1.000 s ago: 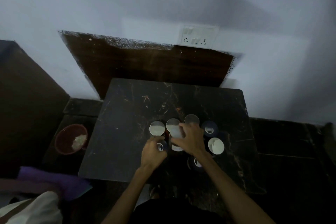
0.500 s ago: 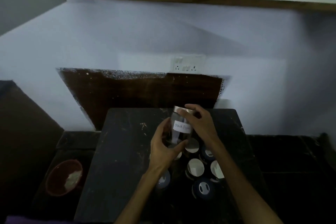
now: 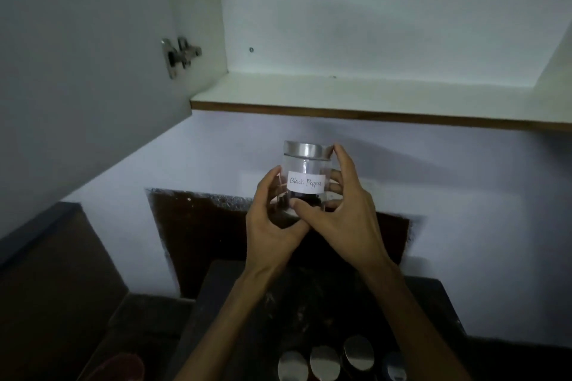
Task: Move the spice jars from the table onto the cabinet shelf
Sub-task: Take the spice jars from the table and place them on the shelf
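A clear glass jar (image 3: 306, 176) with a silver lid and a white label reading "Black Pepper" is held upright in the air, below the front edge of the white cabinet shelf (image 3: 309, 93). My left hand (image 3: 272, 219) grips its left side and bottom. My right hand (image 3: 343, 210) grips its right side, with fingertips reaching the lid. Dark peppercorns fill the jar's lower part. Several more jars (image 3: 325, 360) with silver lids stand on the dark table (image 3: 235, 303) at the bottom of the view.
The cabinet's open door (image 3: 93, 56) with a metal hinge (image 3: 179, 56) hangs at the left. A dark wooden panel (image 3: 201, 235) leans on the wall behind the table. A reddish bowl (image 3: 120, 368) sits low at the left.
Both hands have lifted the jar from the table up toward the cabinet. The view has tilted upward, bringing the shelf interior and open door into sight.
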